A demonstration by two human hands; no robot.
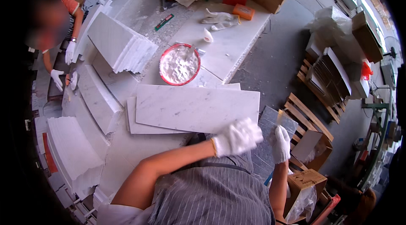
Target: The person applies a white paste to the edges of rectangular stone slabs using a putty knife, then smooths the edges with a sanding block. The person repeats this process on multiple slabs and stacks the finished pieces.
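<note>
Item 1: left hand [237, 137], white cotton glove, fingers curled loosely and blurred; it sits at the near right corner of the top slab, and whether it presses or grips the edge cannot be told.

Item 2: right hand [281, 143], white glove, fingers closed round the handle of a thin flat-bladed scraper [279, 117], blade pointing toward 12 o'clock.

Item 3: grey speckled stone tile [270, 134], tilted, lying between the two hands; the scraper blade rests against its upper edge, the tile just at 9 o'clock of the right fingers and at 3 o'clock of the left.

Item 4: long white veined marble slab [196, 108], lying flat on a second like slab, at 10 o'clock from the left hand.

Item 5: round red-rimmed basin of white paste [179, 64], at 12 o'clock of the slab, well apart from both hands, a tool standing in it.

Progress, judged: the basin is mostly full and the slab face looks clean and dry, so spreading appears barely begun; stacks of white marble pieces [120, 47] wait at 10 o'clock.

Item 6: another person's gloved hand [56, 77], far at 9 o'clock, on separate pieces.
</note>
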